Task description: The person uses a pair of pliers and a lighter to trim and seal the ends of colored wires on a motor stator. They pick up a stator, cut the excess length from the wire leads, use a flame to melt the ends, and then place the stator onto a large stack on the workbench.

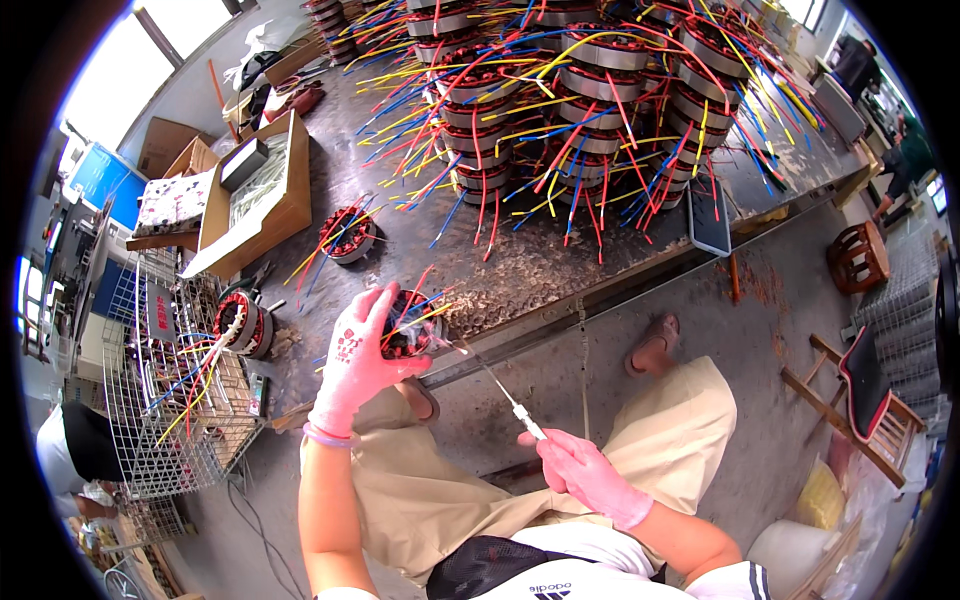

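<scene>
My left hand (pixel 352 352), in a pink-and-white glove, grips a wound motor stator (pixel 406 342) at the near edge of the workbench. Red, blue and yellow leads stick out of the stator. In my right hand (pixel 592 476), also gloved in pink, is a thin-shafted hand tool (pixel 527 418) with a white handle. Its metal shaft slants up and left toward the stator; whether the tip touches it I cannot tell. Just beyond my left hand another stator (pixel 349 238) lies on the bench. A further stator (pixel 244 324), its pale leads bundled, sits to the left.
Tall stacks of stators (pixel 482 125) with sprawling leads fill the bench's far side. A phone-like flat device (pixel 709 218) leans at the right edge. Left are a cardboard box (pixel 262 222) and wire rack (pixel 160 430). A wooden stool (pixel 858 256) and chair (pixel 868 385) stand right; people work nearby.
</scene>
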